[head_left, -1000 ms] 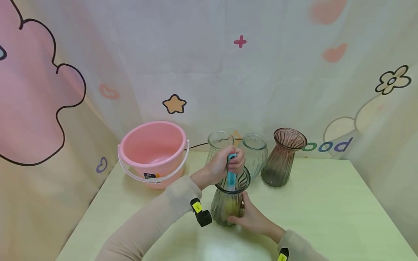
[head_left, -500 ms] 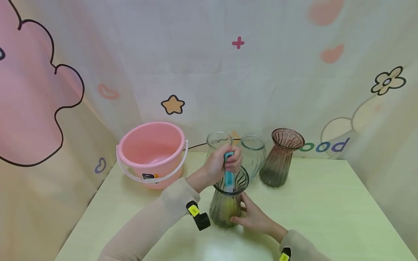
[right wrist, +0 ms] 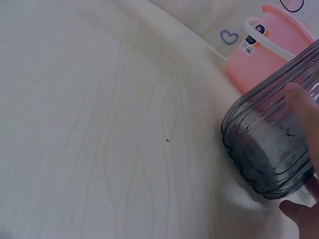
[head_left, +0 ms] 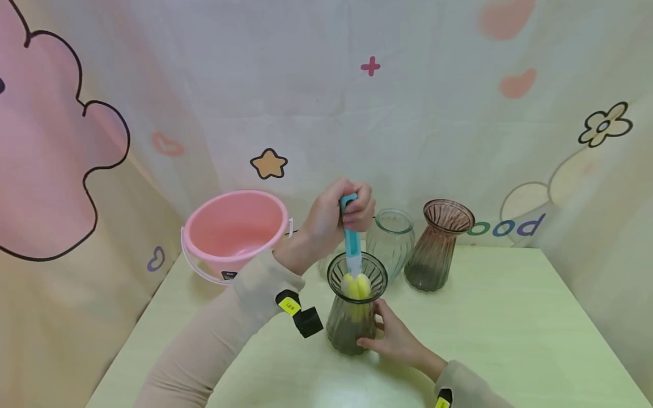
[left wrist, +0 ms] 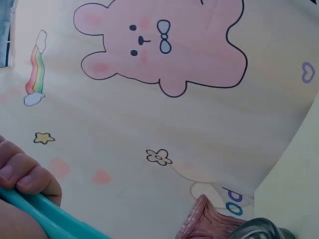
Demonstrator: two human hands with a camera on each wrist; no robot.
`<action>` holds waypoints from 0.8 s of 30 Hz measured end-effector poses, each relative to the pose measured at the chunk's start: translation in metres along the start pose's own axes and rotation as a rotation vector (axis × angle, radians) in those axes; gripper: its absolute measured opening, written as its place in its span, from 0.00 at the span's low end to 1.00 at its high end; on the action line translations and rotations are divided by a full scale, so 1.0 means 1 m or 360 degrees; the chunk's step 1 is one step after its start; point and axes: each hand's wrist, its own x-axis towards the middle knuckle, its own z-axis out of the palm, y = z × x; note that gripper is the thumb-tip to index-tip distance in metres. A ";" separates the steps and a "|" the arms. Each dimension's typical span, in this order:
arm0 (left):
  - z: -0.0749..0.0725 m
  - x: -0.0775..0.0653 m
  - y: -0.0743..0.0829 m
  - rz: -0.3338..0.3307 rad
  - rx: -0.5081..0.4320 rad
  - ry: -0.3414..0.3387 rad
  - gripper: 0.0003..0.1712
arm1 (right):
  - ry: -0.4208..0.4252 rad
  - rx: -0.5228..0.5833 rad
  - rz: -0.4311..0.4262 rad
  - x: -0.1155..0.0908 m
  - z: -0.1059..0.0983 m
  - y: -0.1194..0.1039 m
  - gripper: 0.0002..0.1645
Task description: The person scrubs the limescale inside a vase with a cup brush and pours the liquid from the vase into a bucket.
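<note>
My left hand [head_left: 340,212] grips the teal handle of a bottle brush [head_left: 352,242], held upright over a grey ribbed glass vase [head_left: 352,328]. The brush's yellow sponge head [head_left: 355,287] sits in the flared mouth of that vase, its lower part showing through the glass. Low on the vase's right side, my right hand [head_left: 395,340] holds it with thumb and fingers around the wall. In the left wrist view, curled fingers [left wrist: 30,174] wrap the teal handle. The right wrist view shows the vase's base [right wrist: 264,159] and a finger along its side.
A pink bucket [head_left: 204,241] with a white handle stands at the back left. Behind the grey vase are a clear round glass vase [head_left: 390,243] and another clear one, mostly hidden by the left hand. A reddish-brown vase [head_left: 433,260] stands to the right on the pale table [head_left: 490,323].
My left hand has risen with the brush, bringing the yellow sponge head up from inside the vase to its mouth. My right hand stays on the vase.
</note>
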 end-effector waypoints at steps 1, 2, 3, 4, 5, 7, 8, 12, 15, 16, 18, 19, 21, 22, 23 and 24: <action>0.000 0.000 -0.001 0.0007 -0.0007 0.0003 0.19 | 0.0006 0.0001 -0.0005 -0.001 0.000 -0.005 0.43; 0.000 0.000 -0.002 0.0016 -0.0014 0.0006 0.19 | 0.0010 0.0003 -0.0002 -0.002 0.000 -0.011 0.43; 0.000 0.000 -0.003 0.0024 -0.0021 0.0010 0.19 | 0.0009 0.0012 0.0002 -0.004 -0.001 -0.017 0.42; 0.000 0.000 -0.004 0.0029 -0.0028 0.0013 0.19 | 0.0007 0.0022 0.0010 -0.005 -0.002 -0.024 0.41; 0.000 0.000 -0.005 0.0031 -0.0032 0.0014 0.18 | 0.0003 0.0029 0.0010 -0.006 -0.002 -0.028 0.40; -0.001 -0.001 -0.007 0.0030 -0.0027 0.0018 0.18 | -0.0005 0.0053 0.0013 -0.006 -0.002 -0.025 0.40; -0.001 -0.002 -0.010 0.0023 -0.0026 0.0028 0.18 | -0.0005 0.0055 0.0019 -0.005 -0.002 -0.020 0.41; -0.004 -0.006 -0.033 -0.0026 -0.0010 0.0072 0.18 | 0.0029 0.0061 -0.0018 0.001 0.001 0.003 0.44; -0.008 -0.012 -0.058 -0.0127 0.0009 0.0094 0.18 | 0.0057 0.0050 -0.0041 0.001 0.002 0.004 0.45; -0.009 -0.014 -0.066 -0.0175 0.0001 0.0094 0.18 | 0.0061 0.0049 -0.0045 0.001 0.003 0.005 0.45; -0.011 -0.017 -0.078 -0.0230 0.0015 0.0100 0.19 | 0.0069 0.0041 -0.0044 0.001 0.003 0.005 0.46; -0.012 -0.017 -0.082 -0.0251 0.0017 0.0102 0.19 | 0.0071 0.0038 -0.0041 0.001 0.004 0.005 0.45; -0.014 -0.018 -0.087 -0.0264 0.0009 0.0099 0.19 | 0.0069 0.0032 -0.0053 0.001 0.003 0.005 0.46; -0.014 -0.018 -0.089 -0.0258 0.0009 0.0096 0.20 | 0.0062 0.0034 -0.0055 0.001 0.003 0.005 0.46; -0.015 -0.018 -0.090 -0.0245 0.0016 0.0085 0.20 | 0.0053 0.0028 -0.0060 0.001 0.002 0.005 0.46; -0.015 -0.018 -0.090 -0.0242 0.0015 0.0072 0.20 | 0.0035 0.0029 -0.0061 0.001 0.001 0.005 0.45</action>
